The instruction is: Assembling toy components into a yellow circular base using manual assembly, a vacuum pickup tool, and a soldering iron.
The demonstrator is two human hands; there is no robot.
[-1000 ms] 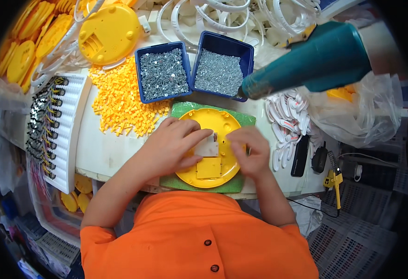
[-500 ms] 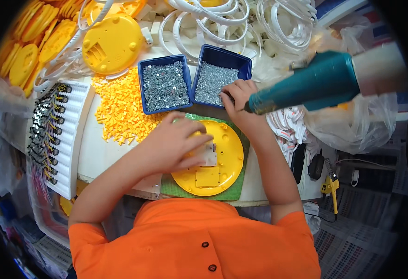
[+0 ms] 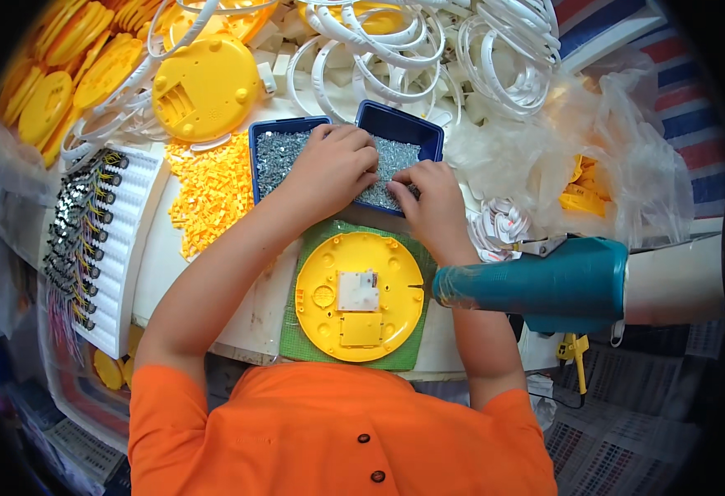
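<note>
Two blue bins of small metal parts stand side by side: the left bin (image 3: pixel 256 159) holds darker pieces, the right bin (image 3: pixel 430 142) finer, screw-like ones. My left hand (image 3: pixel 329 169) reaches across the left bin, its curled fingertips at the right bin's contents. Over that bin's near right edge is my right hand (image 3: pixel 435 198), thumb and forefinger bent toward each other. Whatever either hand pinches is too small to make out. Below them a round yellow plastic shell (image 3: pixel 317 331) with a white box (image 3: pixel 357 291) inside lies on a green mat (image 3: pixel 399 354).
A teal power screwdriver (image 3: pixel 536 277) hangs in front of my right forearm, its tip by the shell. Loose yellow pieces (image 3: pixel 209 194) and a white foam tray (image 3: pixel 131 264) with wired parts are left. White rings (image 3: pixel 503 58) and plastic bags (image 3: pixel 643 157) lie behind.
My left hand has moved from over the yellow shell up to the bins. The screwdriver has swung nearer and lower. My right hand stays by the right bin.
</note>
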